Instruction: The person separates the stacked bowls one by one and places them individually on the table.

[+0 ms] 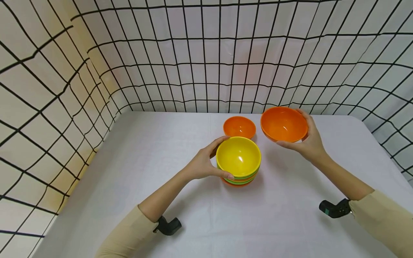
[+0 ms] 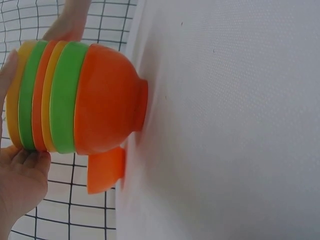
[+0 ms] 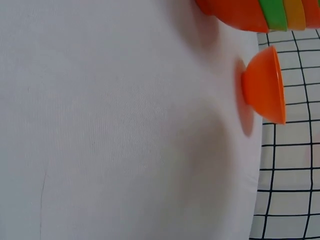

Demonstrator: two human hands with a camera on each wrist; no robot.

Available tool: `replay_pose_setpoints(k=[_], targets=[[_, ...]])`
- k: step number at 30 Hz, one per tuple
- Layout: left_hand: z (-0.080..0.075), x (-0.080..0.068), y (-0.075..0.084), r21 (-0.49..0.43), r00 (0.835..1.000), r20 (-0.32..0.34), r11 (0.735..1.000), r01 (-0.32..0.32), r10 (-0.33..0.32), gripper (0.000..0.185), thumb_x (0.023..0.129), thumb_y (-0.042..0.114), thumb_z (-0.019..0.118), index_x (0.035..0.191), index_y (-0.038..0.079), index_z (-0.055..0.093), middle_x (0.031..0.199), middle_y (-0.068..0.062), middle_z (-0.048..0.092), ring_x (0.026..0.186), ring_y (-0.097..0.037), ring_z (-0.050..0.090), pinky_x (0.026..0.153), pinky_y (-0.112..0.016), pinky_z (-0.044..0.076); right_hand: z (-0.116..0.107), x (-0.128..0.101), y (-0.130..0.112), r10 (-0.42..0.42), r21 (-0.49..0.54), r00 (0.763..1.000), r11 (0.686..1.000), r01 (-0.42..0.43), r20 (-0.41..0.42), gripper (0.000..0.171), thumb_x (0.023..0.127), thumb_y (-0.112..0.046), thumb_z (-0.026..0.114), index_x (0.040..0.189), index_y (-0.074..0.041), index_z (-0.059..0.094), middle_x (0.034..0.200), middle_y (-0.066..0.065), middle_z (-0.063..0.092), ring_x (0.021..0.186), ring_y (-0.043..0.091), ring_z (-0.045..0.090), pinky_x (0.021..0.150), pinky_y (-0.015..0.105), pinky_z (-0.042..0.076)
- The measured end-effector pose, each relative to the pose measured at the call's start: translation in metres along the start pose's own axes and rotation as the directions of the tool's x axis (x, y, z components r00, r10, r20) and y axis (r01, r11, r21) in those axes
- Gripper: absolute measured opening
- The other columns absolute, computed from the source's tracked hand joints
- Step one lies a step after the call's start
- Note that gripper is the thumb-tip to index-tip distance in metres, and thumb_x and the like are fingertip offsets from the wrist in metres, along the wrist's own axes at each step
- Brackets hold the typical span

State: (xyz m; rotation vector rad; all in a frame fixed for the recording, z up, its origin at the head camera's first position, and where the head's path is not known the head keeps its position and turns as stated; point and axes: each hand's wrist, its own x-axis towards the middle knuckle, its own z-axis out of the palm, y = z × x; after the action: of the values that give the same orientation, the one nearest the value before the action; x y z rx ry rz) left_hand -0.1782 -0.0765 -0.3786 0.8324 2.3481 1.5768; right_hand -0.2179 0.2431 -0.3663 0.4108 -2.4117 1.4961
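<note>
Now, nearest the camera, two beige sleeves (image 1: 129,233) are reaching in over the white table (image 1: 129,161), each with a small black wrist camera (image 1: 168,226) riding under the forearm. Just beyond, the left hand (image 1: 201,165) is cupping the stack of bowls (image 1: 238,161), thumb curling along the near rim and fingers wrapping the far side. The left wrist view is showing the layers plainly: yellow on top, then green, orange, yellow and green again, with an orange bowl at the bottom sitting on its foot on the cloth.

A little further out and to the right, the right hand (image 1: 308,139) is gripping the large orange bowl (image 1: 284,124), thumb hooked over the near rim and fingers curled round the far edge. The bowl is hanging tilted in the air, just beside the stack and clear of the table.

To do this well, I'd say the left hand should be keeping the stack pinned so it isn't sliding on the cloth, while the right is levelling its bowl and keeping the grip out at the rim, so the fingertips aren't getting trapped between bowls.

Further back, a small orange bowl (image 1: 239,127) is standing upright on the table, close behind the stack. Behind it all, the white backdrop with black grid lines (image 1: 206,64) is closing in the scene.
</note>
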Motion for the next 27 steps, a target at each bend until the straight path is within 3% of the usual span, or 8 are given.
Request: replay_pose_setpoints(k=[3, 7, 13, 22, 27], targets=[[-0.001, -0.001, 0.006, 0.002, 1.000, 0.000, 1.000, 0.012, -0.012, 0.101, 0.063, 0.017, 0.086, 0.144, 0.018, 0.027, 0.143, 0.004, 0.037, 0.130, -0.011, 0.037, 0.109, -0.026, 0.030, -0.002, 0.002, 0.002, 0.025, -0.026, 1.000, 0.999, -0.025, -0.008, 0.097, 0.068, 0.003, 0.078, 0.145, -0.016, 0.022, 0.140, 0.011, 0.036, 0.116, 0.013, 0.039, 0.085, 0.007, 0.044], [0.000, 0.000, 0.001, 0.005, 1.000, -0.005, 1.000, 0.008, -0.008, 0.101, 0.062, 0.020, 0.087, 0.144, 0.022, 0.027, 0.143, 0.006, 0.037, 0.130, -0.010, 0.037, 0.109, -0.027, 0.031, -0.002, 0.005, 0.007, 0.033, -0.027, 0.999, 0.999, -0.033, -0.012, 0.095, 0.070, -0.003, 0.078, 0.146, -0.017, 0.022, 0.140, 0.011, 0.035, 0.119, 0.018, 0.038, 0.088, 0.011, 0.045], [0.001, 0.002, -0.006, -0.001, 1.000, -0.007, 1.000, -0.003, 0.003, 0.102, 0.061, 0.023, 0.087, 0.143, 0.025, 0.027, 0.142, 0.008, 0.037, 0.129, -0.009, 0.037, 0.109, -0.027, 0.031, -0.004, 0.013, 0.050, 0.042, 0.059, 0.998, 0.998, -0.039, -0.047, 0.095, 0.066, -0.014, 0.083, 0.143, -0.020, 0.028, 0.142, 0.005, 0.036, 0.126, 0.021, 0.035, 0.095, 0.023, 0.046], [0.002, 0.003, -0.008, -0.010, 1.000, -0.008, 1.000, -0.013, 0.013, 0.101, 0.061, 0.028, 0.087, 0.143, 0.026, 0.028, 0.142, 0.010, 0.037, 0.129, -0.006, 0.037, 0.109, -0.025, 0.030, 0.001, 0.017, 0.036, 0.150, -0.052, 0.987, 0.987, -0.153, -0.055, 0.095, 0.071, -0.018, 0.080, 0.146, -0.020, 0.021, 0.143, 0.008, 0.032, 0.125, 0.027, 0.035, 0.100, 0.040, 0.044], [0.002, 0.002, -0.008, -0.012, 1.000, -0.010, 1.000, -0.014, 0.014, 0.101, 0.061, 0.028, 0.087, 0.143, 0.026, 0.028, 0.142, 0.010, 0.037, 0.130, -0.007, 0.037, 0.109, -0.026, 0.030, 0.005, 0.025, 0.058, 0.178, -0.037, 0.983, 0.983, -0.179, -0.039, 0.098, 0.071, -0.021, 0.081, 0.146, -0.021, 0.018, 0.146, 0.010, 0.029, 0.129, 0.032, 0.030, 0.100, 0.053, 0.039]])
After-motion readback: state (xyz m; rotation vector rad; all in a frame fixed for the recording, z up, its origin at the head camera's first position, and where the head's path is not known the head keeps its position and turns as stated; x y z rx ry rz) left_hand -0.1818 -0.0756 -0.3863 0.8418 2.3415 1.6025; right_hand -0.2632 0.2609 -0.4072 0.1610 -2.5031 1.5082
